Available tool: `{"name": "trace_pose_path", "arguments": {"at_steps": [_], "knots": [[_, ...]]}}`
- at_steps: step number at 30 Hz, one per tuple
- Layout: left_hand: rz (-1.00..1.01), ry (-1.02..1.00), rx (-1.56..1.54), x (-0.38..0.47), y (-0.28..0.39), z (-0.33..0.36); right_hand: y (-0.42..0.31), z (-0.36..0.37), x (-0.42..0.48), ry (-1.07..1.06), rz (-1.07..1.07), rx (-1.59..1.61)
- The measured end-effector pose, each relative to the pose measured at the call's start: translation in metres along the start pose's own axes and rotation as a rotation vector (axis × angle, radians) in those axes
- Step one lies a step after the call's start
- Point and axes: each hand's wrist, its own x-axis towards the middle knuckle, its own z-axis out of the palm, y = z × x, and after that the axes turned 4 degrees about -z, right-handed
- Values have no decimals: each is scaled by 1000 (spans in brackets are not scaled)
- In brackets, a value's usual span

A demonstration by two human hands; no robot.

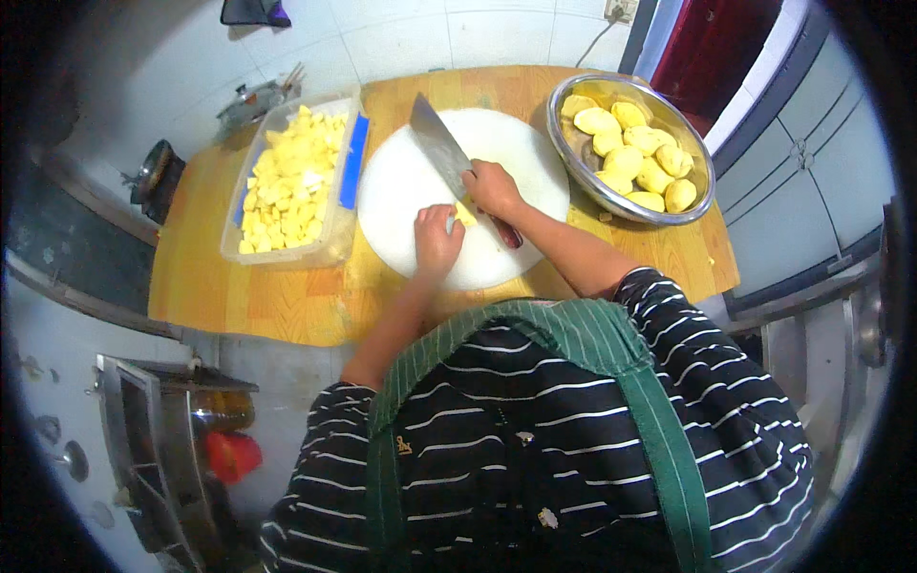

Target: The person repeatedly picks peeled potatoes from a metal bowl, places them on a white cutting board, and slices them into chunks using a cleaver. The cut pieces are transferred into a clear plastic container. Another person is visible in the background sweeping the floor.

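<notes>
My right hand grips a cleaver by its dark reddish handle, the broad blade pointing up and to the left over a round white cutting board. Beside the blade's lower end lies a small piece of peeled potato. The fingers of my left hand are bent at the left side of that piece; whether they pinch it is not clear. Left of the board, a clear plastic container is filled with potato chunks. Several peeled potatoes lie in a steel bowl to the right.
The board, container and bowl are on a wooden table. A lidded pot and a dark pot stand near the left wall. A power socket with a cord is on the tiled wall. Below left is a red container.
</notes>
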Motion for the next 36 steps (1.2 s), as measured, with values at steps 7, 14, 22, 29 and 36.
{"name": "trace_pose_path", "arguments": {"at_steps": [7,14,22,29,36], "knots": [[-64,16,213,5,20,5,13,-44,-8,64,87,634],[-107,-61,204,29,7,19,34,-65,-41,57,182,470],[-11,59,25,18,-8,16,37,-77,-72,-85,279,453],[38,79,-64,14,-14,9,-1,-74,-78,-266,88,111],[21,76,-104,14,-18,13,-8,-73,-66,-391,93,-49]]}}
